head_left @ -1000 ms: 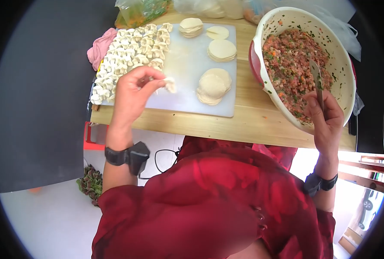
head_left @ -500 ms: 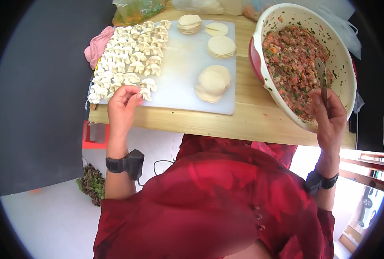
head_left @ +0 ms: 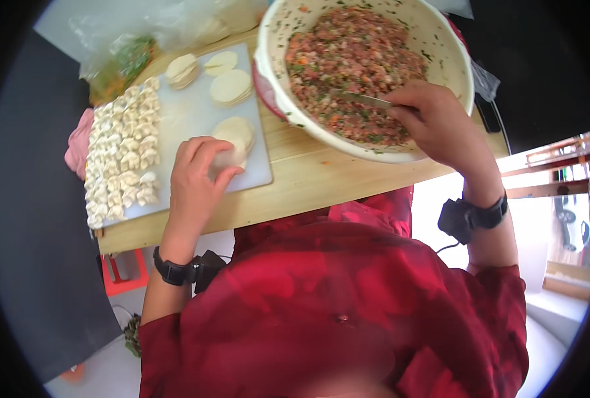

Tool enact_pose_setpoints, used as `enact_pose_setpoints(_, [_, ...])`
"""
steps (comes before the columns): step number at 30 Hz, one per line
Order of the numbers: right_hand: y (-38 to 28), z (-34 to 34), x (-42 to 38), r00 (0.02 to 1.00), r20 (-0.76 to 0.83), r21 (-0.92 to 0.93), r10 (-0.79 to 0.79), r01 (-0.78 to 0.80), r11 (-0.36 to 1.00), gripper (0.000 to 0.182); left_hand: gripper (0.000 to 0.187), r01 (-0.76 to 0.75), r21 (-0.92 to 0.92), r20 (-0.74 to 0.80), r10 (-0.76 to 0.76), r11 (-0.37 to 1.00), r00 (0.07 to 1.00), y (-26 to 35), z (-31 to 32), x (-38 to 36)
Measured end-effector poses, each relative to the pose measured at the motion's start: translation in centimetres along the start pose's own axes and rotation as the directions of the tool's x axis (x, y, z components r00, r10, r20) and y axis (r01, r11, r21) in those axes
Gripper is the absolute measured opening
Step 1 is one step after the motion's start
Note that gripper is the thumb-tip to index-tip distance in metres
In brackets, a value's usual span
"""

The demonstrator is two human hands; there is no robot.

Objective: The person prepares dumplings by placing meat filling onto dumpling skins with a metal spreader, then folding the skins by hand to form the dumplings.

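My left hand is at the front stack of round dumpling wrappers on the white cutting board. Its thumb and fingers are apart at the near left edge of that stack; no wrapper looks lifted. In my right hand is a metal spoon, its tip down in the meat filling inside the large white basin. Rows of folded dumplings cover the board's left side.
More wrapper stacks lie at the board's back: a rear stack, a middle stack and a small one. Plastic bags line the table's rear. A pink cloth is left of the dumplings, and a red stool stands below.
My left hand has let go of a dumpling at the front of the rows and moved right to the wrappers. My right hand has tilted the spoon into the filling. The view has turned right.
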State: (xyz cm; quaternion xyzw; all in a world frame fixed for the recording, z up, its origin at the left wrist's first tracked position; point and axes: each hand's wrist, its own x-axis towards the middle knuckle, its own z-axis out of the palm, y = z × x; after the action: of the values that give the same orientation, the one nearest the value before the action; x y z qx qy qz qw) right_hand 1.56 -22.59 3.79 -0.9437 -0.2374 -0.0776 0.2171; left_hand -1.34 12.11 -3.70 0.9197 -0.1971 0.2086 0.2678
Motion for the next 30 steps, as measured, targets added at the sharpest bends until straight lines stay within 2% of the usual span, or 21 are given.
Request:
enact_pose_setpoints(1, [-0.4, 0.1, 0.3, 0.999, -0.003, 0.013, 0.038, -0.038, 0.999, 0.022, 0.021, 0.054, -0.016, -0.013, -0.054, 0.998, 0.998, -0.4, 0.8, 0.1])
enact_pose_setpoints(4, [0.2, 1.4, 1.3, 0.999, -0.032, -0.103, 0.041, -0.044, 0.994, 0.017, 0.016, 0.028, -0.013, 0.002, -0.028, 1.0, 1.0, -1.4, 1.2, 0.0])
enact_pose_setpoints(6, [1.2, 2.5, 2.2, 0.999, 0.015, -0.144, 0.049, -0.047, 0.989, 0.02, 0.012, 0.016, -0.084, -0.012, -0.017, 0.996, 1.0, -2.0, 1.4, -0.2])
enact_pose_setpoints(8, [1.1, 3.4, 3.0, 0.995, 0.043, -0.165, -0.089, 0.095, 0.982, 0.021, 0.012, 0.053, -0.125, -0.018, -0.056, 0.991, 0.998, -1.8, 1.2, -0.2])
enact_pose_setpoints(9, [0.7, 3.2, 3.0, 0.99, 0.14, -0.158, 0.02, 0.003, 0.987, 0.021, 0.012, 0.046, -0.129, -0.014, -0.048, 0.991, 0.999, -1.6, 1.2, -0.1])
enact_pose_setpoints(10, [0.6, 2.7, 2.9, 0.99, 0.137, -0.159, 0.027, -0.005, 0.987, 0.021, 0.012, 0.059, -0.106, -0.022, -0.062, 0.993, 0.998, -1.5, 1.2, -0.1])
enact_pose_setpoints(12, [0.7, 2.1, 2.5, 0.978, 0.206, -0.017, -0.033, 0.038, 0.999, 0.019, 0.012, 0.074, -0.084, -0.026, -0.076, 0.994, 0.997, -1.0, 1.0, 0.0])
enact_pose_setpoints(15, [0.5, 0.0, 1.1, 0.963, 0.269, -0.027, 0.001, 0.007, 1.0, 0.016, 0.012, 0.084, -0.055, -0.027, -0.086, 0.995, 0.996, -0.5, 1.0, 0.2])
enact_pose_setpoints(18, [0.9, -1.8, -0.2, 0.96, 0.28, -0.114, 0.008, 0.025, 0.993, 0.012, 0.013, 0.041, -0.054, -0.009, -0.042, 0.998, 0.999, -1.1, 1.2, 0.1])
enact_pose_setpoints(21, [0.5, -2.6, -0.7, 0.976, 0.209, -0.099, 0.055, -0.035, 0.994, 0.013, 0.012, 0.016, -0.059, -0.03, -0.017, 0.998, 0.999, -0.8, 1.1, 0.4])
enact_pose_setpoints(23, [0.7, -2.2, -0.8, 0.984, 0.157, -0.115, 0.079, -0.061, 0.991, 0.015, 0.008, 0.135, -0.194, -0.122, -0.16, 0.972, 0.98, -0.5, 0.9, 0.6])
enact_pose_setpoints(26, [1.1, -0.4, -0.7, 0.984, 0.155, -0.164, 0.084, -0.058, 0.985, 0.014, 0.005, 0.151, -0.275, -0.061, -0.174, 0.949, 0.983, -1.3, 0.7, 0.6])
enact_pose_setpoints(27, [0.6, -0.4, -0.8, 0.989, 0.144, -0.103, 0.019, -0.005, 0.995, 0.014, 0.005, 0.153, -0.271, -0.061, -0.176, 0.95, 0.982, -1.1, 0.6, 0.7])
enact_pose_setpoints(28, [0.0, -0.4, -0.9, 0.99, 0.131, -0.041, -0.047, 0.052, 0.998, 0.015, 0.005, 0.147, -0.212, 0.007, -0.149, 0.966, 0.989, -0.9, 0.4, 0.7])
enact_pose_setpoints(29, [-0.7, -1.0, -0.6, 0.981, 0.194, -0.064, -0.008, 0.021, 0.998, 0.016, 0.005, 0.136, -0.153, 0.078, -0.125, 0.979, 0.989, -0.8, 0.2, 0.7])
enact_pose_setpoints(30, [-0.7, -0.9, -0.5, 0.981, 0.194, -0.057, -0.011, 0.022, 0.998, 0.016, 0.005, 0.139, -0.147, 0.08, -0.128, 0.979, 0.988, -1.2, 0.2, 0.8])
